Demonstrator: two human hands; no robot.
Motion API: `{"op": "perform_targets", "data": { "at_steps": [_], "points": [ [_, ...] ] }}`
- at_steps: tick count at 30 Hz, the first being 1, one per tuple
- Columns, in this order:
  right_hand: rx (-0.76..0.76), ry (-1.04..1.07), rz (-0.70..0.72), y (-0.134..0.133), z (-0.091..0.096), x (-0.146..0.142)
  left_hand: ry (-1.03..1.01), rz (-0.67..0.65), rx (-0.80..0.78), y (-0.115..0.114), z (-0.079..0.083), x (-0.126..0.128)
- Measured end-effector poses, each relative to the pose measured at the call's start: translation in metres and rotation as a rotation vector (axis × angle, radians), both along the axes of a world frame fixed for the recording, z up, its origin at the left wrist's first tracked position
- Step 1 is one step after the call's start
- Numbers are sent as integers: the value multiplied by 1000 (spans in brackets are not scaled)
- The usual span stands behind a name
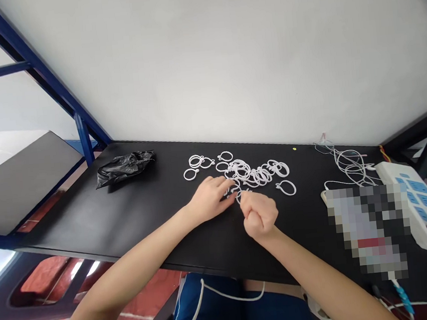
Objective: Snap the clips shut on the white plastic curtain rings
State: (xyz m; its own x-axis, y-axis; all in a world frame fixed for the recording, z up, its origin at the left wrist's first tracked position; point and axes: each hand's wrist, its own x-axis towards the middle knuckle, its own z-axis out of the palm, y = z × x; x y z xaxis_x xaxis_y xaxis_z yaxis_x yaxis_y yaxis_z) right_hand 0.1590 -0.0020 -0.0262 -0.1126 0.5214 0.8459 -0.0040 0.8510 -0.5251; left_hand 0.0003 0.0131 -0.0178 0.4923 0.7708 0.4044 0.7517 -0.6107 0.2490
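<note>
White curtain rings (240, 169), each with a small eyelet, lie in a loose heap on the black table (127, 208). My left hand (210, 199) rests at the near side of the heap, its fingers stretched towards the rings and its thumb apart from them. Close to its right, my right hand (259, 213) is closed in a fist; whatever may be inside is hidden. Part of a ring shows between the two hands, and I cannot tell whether either touches it. One single ring (287, 188) lies off to the right, another ring (190, 174) to the left.
A crumpled black plastic bag (125, 167) lies at the back left. On the right are a tangled white cable (350, 164), a blurred-out phone-like object (364, 231) and a white power strip (416, 201). The wall (227, 68) borders the table's far edge; a blue metal frame (49, 77) stands left.
</note>
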Motion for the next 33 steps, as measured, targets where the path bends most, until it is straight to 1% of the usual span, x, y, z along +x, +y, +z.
{"op": "perform_targets", "data": {
  "at_steps": [2, 4, 7, 11, 18, 20, 23, 24, 25, 26, 28, 30, 31, 33],
  "points": [
    [-26, 48, -41, 4, 4, 4, 61, -157, -27, -3, -4, 5],
    [-35, 75, -62, 7, 8, 6, 111, -225, -40, -6, -6, 8],
    [-27, 89, -80, 9, 11, 8, 150, -235, -65, -7, -10, 10],
    [-26, 81, -97, 8, 9, 6, 137, -266, -113, -7, -15, 13],
    [-6, 53, -110, 6, 4, 5, 138, -308, -89, -8, -19, 17],
    [18, 50, -109, 9, 5, 9, 145, -319, -60, -7, -18, 16],
    [128, 67, -154, 20, 10, 22, 109, -304, 37, -6, -11, 12],
    [214, 102, -241, 25, 13, 27, 72, -285, 90, -6, -7, 9],
    [251, 160, -328, 29, 15, 31, 20, -261, 156, -6, -3, 7],
    [270, 200, -370, 33, 17, 35, -46, -233, 232, -8, 1, 4],
    [259, 210, -349, 35, 19, 38, -195, -199, 390, -11, 9, 1],
    [191, 154, -239, 31, 20, 36, -306, -205, 498, -15, 15, -1],
    [138, 123, -167, 27, 21, 34, -340, -221, 527, -17, 17, -2],
    [-66, 13, -16, 18, 25, 31, -361, -261, 562, -18, 19, -2]
  ]
}}
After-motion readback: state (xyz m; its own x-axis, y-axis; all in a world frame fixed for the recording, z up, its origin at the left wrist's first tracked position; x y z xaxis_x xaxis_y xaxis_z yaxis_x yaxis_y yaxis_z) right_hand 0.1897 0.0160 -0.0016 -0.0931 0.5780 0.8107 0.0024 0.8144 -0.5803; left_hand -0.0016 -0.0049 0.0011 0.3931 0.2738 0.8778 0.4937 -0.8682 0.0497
